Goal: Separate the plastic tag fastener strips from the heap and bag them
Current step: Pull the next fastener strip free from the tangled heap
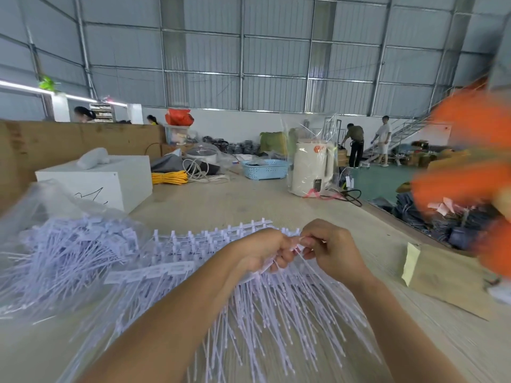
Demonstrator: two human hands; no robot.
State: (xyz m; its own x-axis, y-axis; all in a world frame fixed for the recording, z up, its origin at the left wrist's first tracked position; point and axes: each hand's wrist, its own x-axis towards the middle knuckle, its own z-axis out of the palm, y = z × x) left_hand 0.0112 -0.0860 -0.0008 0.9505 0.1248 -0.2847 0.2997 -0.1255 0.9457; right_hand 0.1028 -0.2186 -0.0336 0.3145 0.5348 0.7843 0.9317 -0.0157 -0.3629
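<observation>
Both hands meet at frame centre: your left hand (265, 251) clamps strip (279, 265), right hand (329, 250) pinches its end; prongs fan toward lower right, bag (49, 205) far left.

- Bare table (243, 200) lies open beyond the hands, up to the white kettle (309, 170) and blue basket (265, 168).
- On the left, the clear bag (55, 217) of strips and the white box (110, 181) behind it block the way.
- The heap of fastener strips (276, 313) covers the near middle.
- On the right, a brown envelope (442, 277) lies flat near the table's edge, with a bare lane between it and the heap.
</observation>
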